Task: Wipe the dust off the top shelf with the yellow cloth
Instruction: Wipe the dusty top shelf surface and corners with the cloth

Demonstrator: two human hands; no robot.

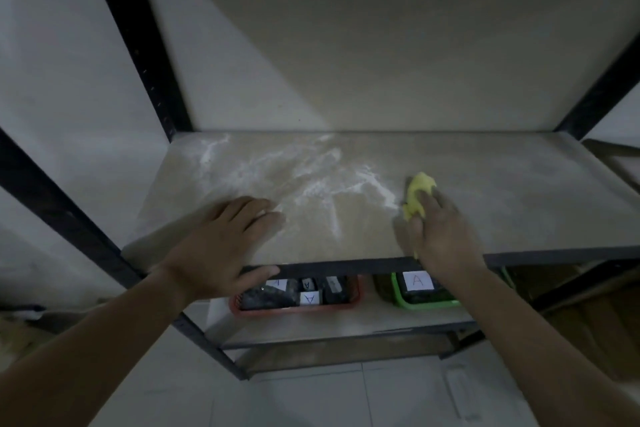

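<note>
The top shelf (502, 191) is a pale board in a black metal frame. White dust (311, 180) lies in streaks across its left and middle part. My right hand (440, 229) presses a bunched yellow cloth (417, 196) onto the board, just right of the dust streaks. My left hand (225, 243) lies flat on the front left of the shelf, fingers spread, thumb hooked over the front edge, touching the near rim of the dust.
On the lower shelf stand a red basket (298, 308) and a green basket (426, 302), both with dark items and paper labels marked A. Black uprights (138, 45) frame the left side. A grey wall stands behind, tiled floor below.
</note>
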